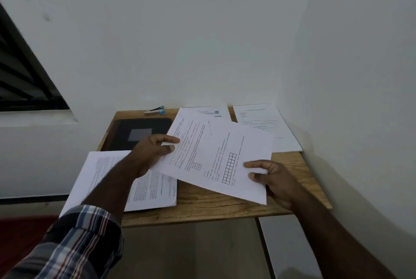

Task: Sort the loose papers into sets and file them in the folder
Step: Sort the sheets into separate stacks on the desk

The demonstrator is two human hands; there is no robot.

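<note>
Above the small wooden table (225, 206) I hold printed sheets (216, 157) fanned out. My left hand (153, 152) pinches their left edge between thumb and fingers. My right hand (270, 177) grips the lower right corner of the top sheet, which bears a small grid. A black folder (126, 130) lies shut at the table's back left. One stack of papers (144, 186) lies at the front left under my left forearm. Another stack (267, 127) lies at the back right by the wall.
A stapler (155, 111) with a blue end sits at the table's back edge against the white wall. The wall also closes in on the right. A dark window (22, 76) is at the left. Tiled floor lies below the table's front edge.
</note>
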